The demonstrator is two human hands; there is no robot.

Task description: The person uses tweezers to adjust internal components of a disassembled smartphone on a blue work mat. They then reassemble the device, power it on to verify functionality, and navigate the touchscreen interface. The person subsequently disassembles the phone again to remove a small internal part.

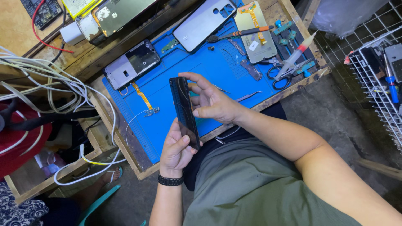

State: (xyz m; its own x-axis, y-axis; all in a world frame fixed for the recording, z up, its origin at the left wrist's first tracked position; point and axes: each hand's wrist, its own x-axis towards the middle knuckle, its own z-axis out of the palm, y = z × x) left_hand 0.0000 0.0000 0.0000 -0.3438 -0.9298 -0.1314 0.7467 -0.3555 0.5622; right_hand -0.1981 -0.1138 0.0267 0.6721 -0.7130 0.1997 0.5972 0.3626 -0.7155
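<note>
Both hands hold a slim black glossy phone panel (184, 112) edge-on above the blue rubber work mat (167, 88) on the wooden bench (125, 138). The left hand (176, 148) grips its lower end, fingers curled shut around it with the thumb pressed on the dark face. The right hand (213, 102) holds the upper part, forefinger arched over the top edge, the other fingers loosely bent; its fingertips are hidden behind the panel, so how firmly they press cannot be told. Beyond the fingers lie an opened grey phone frame (132, 62) and a grey back cover (204, 23). To the right of them rest black-handled scissors (284, 75), partly cut off by clutter. White cables (50, 90) trail left
</note>
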